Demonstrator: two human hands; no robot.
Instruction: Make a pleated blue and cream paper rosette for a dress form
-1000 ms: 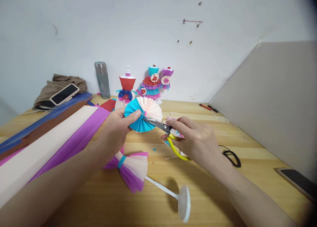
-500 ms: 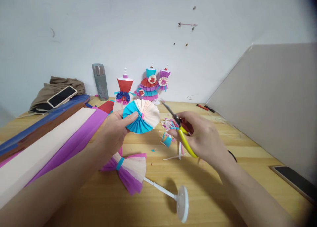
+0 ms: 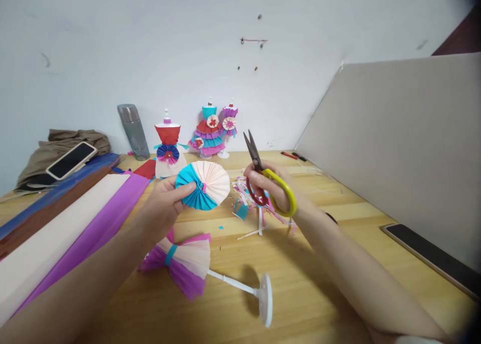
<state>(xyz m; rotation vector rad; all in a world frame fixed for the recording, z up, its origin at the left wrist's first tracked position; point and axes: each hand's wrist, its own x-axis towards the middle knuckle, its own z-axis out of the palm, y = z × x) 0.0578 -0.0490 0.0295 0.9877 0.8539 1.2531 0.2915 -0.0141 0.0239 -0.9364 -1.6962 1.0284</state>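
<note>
Pinched between the thumb and fingers of my left hand (image 3: 169, 196) is a round pleated paper rosette (image 3: 212, 181), half blue and half cream, with a small pink centre. My right hand (image 3: 268, 181) grips scissors (image 3: 280, 196) with yellow and red handles; their blades point up and stand slightly apart, clear of the rosette. Below the hands a paper dress (image 3: 186, 264) in purple and cream with a blue waistband lies on its side, its white stand (image 3: 265, 300) toward the right. Paper scraps (image 3: 244, 194) lie behind the scissors.
Crepe paper strips (image 3: 75, 224) cover the left side, near a phone (image 3: 72, 161), brown cloth (image 3: 75, 138) and a bottle (image 3: 134, 131). Dressed paper mannequins (image 3: 168, 138) stand along the wall. Another phone (image 3: 432, 259) lies at the right by a grey panel (image 3: 406, 143).
The view has shifted right. My right hand has turned the scissors, so both handles now face me and the blades point more upright and have parted. The rosette stays in my left hand.
</note>
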